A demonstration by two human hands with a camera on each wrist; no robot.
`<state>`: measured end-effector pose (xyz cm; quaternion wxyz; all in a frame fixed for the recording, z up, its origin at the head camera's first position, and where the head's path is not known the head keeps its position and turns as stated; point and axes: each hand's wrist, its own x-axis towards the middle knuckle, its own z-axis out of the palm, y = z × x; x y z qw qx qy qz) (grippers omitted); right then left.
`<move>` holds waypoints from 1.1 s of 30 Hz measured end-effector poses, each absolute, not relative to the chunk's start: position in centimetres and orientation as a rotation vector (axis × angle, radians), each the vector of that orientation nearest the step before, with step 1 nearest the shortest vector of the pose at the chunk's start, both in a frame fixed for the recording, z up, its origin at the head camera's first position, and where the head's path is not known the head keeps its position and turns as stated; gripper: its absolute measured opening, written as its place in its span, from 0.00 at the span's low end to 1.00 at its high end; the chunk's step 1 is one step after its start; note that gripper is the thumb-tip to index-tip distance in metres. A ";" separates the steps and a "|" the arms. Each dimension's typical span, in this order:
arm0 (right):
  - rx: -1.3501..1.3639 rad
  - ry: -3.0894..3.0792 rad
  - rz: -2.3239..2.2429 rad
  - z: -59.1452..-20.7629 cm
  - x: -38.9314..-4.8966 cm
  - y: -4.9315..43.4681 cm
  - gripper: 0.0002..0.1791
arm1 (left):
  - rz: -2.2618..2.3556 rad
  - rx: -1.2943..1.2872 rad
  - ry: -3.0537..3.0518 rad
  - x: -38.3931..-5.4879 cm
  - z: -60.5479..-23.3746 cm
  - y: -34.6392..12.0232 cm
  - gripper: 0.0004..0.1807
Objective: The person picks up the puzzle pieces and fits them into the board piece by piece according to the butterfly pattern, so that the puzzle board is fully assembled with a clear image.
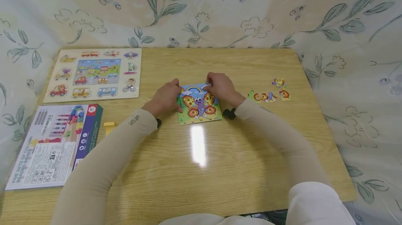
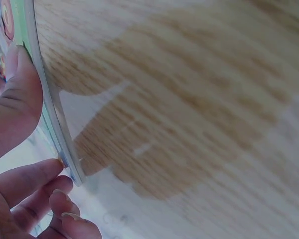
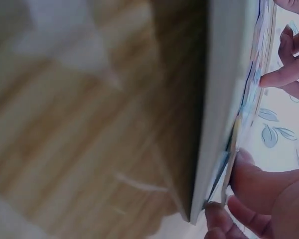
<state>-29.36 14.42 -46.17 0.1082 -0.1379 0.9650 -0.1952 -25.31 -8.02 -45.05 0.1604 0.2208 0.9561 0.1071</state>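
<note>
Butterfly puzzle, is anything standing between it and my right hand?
Nothing visible. The right hand is at the far right corner of the butterfly puzzle, pinching a piece there. The left hand grips the left side, and the loose pieces lie off to the right, not between.

On one bench (image 1: 245,169), one butterfly puzzle (image 1: 200,103), one vehicle board (image 1: 69,82) with ten border pictures (image 1: 107,91) and one central picture (image 1: 98,69), one box (image 1: 51,162) and one yellow block (image 1: 109,127) were counted. One held piece (image 3: 232,157) and at least four loose pieces (image 1: 284,95) were seen, their exact number being unclear. Two sleeves (image 1: 103,158) were shown.
</note>
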 end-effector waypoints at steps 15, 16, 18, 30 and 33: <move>-0.391 2.728 -0.849 -44.6 -28.5 17.0 0.12 | 0.309 0.642 2.717 -25.4 -45.5 -8.0 0.43; -0.392 2.730 -0.866 -44.0 -28.3 17.7 0.12 | 0.307 0.645 2.721 -25.3 -45.5 -8.3 0.43; -0.402 2.755 -0.825 -42.8 -28.0 19.3 0.13 | 0.309 0.644 2.733 -25.1 -45.4 -8.8 0.43; -0.319 2.674 -0.142 -43.9 -25.8 28.7 0.27 | 0.374 0.658 2.726 -24.6 -45.1 -9.3 0.45; -0.284 2.717 -0.172 -44.2 -25.4 29.5 0.26 | 0.375 0.680 2.723 -24.9 -45.1 -8.6 0.45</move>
